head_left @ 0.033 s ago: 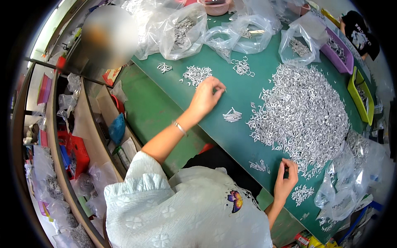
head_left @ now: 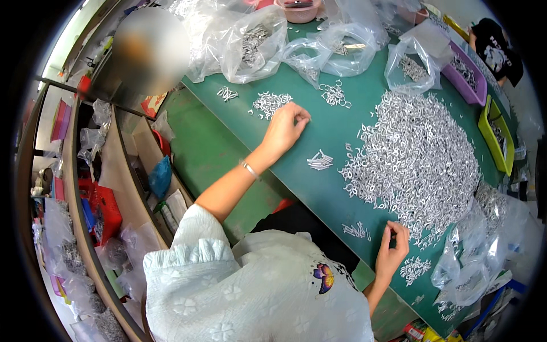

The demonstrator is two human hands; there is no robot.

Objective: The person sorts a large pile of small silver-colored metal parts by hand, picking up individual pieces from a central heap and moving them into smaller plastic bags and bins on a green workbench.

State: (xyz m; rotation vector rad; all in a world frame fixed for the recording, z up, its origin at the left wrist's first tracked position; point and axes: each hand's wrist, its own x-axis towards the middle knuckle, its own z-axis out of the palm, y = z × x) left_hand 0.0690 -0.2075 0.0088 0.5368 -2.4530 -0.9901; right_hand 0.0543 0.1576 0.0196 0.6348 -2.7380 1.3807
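My left hand (head_left: 288, 126) rests over the green table beside a small pile of silver ring-like pieces (head_left: 271, 104). Its thumb and fingertips are pressed together; anything between them is too small to make out. My right hand (head_left: 392, 251) is at the lower edge of a big heap of small silver metal parts (head_left: 419, 165), curved or looped in shape. There, too, thumb and forefinger meet in a pinch, and whatever they hold is hidden. Between the hands lies a cluster of short silver pins (head_left: 320, 161). More thin silver pieces (head_left: 355, 230) lie just left of my right hand.
Clear plastic bags of metal parts (head_left: 253, 48) line the far side. A purple bin (head_left: 477, 91) and a yellow-green bin (head_left: 505, 154) stand at the right edge, near another person (head_left: 494, 48). Shelving (head_left: 122, 171) runs along the left. Another bag (head_left: 473, 259) lies at lower right.
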